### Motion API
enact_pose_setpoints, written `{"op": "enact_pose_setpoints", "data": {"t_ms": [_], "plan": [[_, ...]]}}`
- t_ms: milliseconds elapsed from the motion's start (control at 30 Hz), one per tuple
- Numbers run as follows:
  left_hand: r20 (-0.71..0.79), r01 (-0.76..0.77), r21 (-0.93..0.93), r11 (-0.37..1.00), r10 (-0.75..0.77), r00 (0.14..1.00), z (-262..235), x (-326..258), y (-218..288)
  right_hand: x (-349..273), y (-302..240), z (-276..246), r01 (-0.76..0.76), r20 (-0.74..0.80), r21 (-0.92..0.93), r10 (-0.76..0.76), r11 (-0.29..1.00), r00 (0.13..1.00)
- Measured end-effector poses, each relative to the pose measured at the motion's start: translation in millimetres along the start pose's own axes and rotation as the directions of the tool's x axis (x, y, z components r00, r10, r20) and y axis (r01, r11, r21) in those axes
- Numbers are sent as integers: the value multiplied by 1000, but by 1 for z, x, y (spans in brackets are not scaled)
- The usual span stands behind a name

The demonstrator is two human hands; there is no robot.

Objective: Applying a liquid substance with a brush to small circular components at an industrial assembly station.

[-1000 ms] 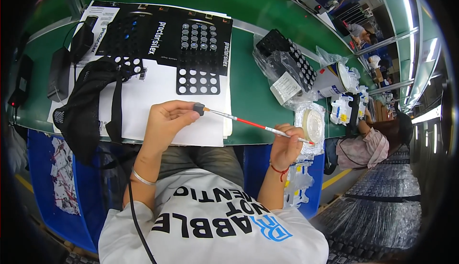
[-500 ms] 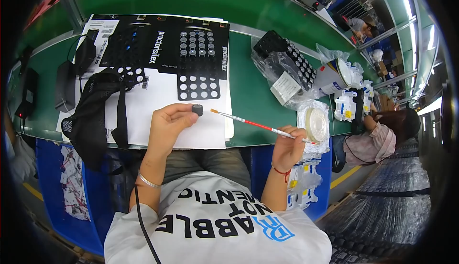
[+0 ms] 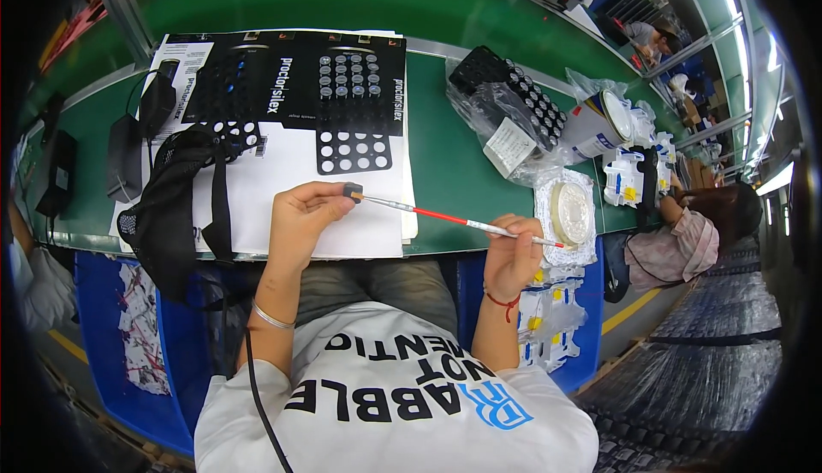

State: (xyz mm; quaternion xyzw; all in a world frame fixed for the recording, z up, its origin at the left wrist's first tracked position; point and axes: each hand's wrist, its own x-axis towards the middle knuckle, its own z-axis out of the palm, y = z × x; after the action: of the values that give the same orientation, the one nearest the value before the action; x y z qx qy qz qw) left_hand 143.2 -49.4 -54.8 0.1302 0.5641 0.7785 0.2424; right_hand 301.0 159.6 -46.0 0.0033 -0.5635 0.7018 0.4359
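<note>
My left hand [image 3: 310,214] pinches a small dark round part [image 3: 352,190] between thumb and fingers, over white paper. A thin paintbrush [image 3: 441,216] with a red and silver handle is gripped in my right hand [image 3: 514,259]. Its bristle tip meets the dark part at my left fingertips. Beyond my hands lies a black tray with round holes [image 3: 354,153], its far rows holding small round pieces. Beside my right hand, a shallow round dish [image 3: 571,214] with pale contents sits on crumpled foil.
A black mesh bag [image 3: 175,186] and black power adapters [image 3: 124,158] lie at left. At right are a plastic-wrapped black tray [image 3: 514,101], a tin can [image 3: 602,126] and white plastic parts [image 3: 625,178]. Blue bins [image 3: 107,349] stand below the green table's edge [image 3: 437,250]. Another person [image 3: 685,242] sits at far right.
The paintbrush has moved left, and its tip has gone from a small gap to touching the dark part. My left hand has barely moved.
</note>
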Motion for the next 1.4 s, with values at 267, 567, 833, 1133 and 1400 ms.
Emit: {"op": "enact_pose_setpoints", "data": {"t_ms": [267,567,833,1133,1400], "plan": [[42,-26,-6,1000,27,999,-3,-3,-1,-3,-1,-1,-4,-22,-19,4,1000,1000],[113,-31,-13,999,32,993,-4,-2,1,-4,6,-7,-43,-95,23,45,999,994],[31,54,-38,998,-52,998,-3,7,13,4,17,-34,40,-283,32,-29,999,959],[-38,-173,479,860,217,975,32,97,21,6,20,-45,99,-379,104,-53,990,924],[-37,-210,838,504,436,899,46,112,0,6,21,-46,89,-377,126,-35,988,926]]}}
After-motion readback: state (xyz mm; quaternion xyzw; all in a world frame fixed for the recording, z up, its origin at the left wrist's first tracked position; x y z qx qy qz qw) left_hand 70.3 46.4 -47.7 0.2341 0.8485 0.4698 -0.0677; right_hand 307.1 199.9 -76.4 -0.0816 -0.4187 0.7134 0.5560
